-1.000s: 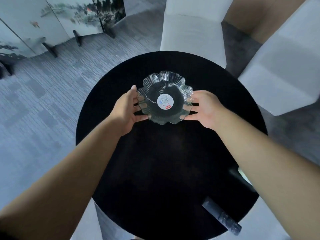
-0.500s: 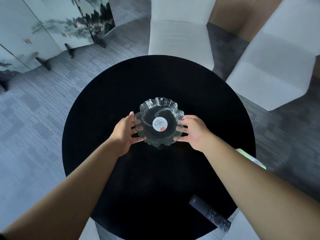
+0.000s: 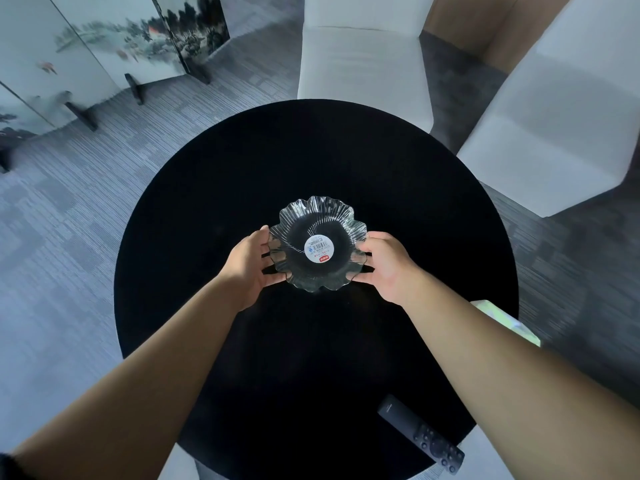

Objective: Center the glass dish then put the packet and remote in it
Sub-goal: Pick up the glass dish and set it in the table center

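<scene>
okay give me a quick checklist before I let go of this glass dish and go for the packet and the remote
1. Dish position: the glass dish sits near the middle of the round black table. Ok.
2. Dish resting flat on the table: cannot tell, since the left hand and right hand each have a grip on its rim.
3. Dish empty: only a round sticker shows inside. Ok.
4. Remote reachable: it lies at the near right edge of the table, its end close to the rim. Ok, but lift it carefully.
5. Packet located: partly hidden behind the right forearm at the table's right edge. Ok.
</scene>
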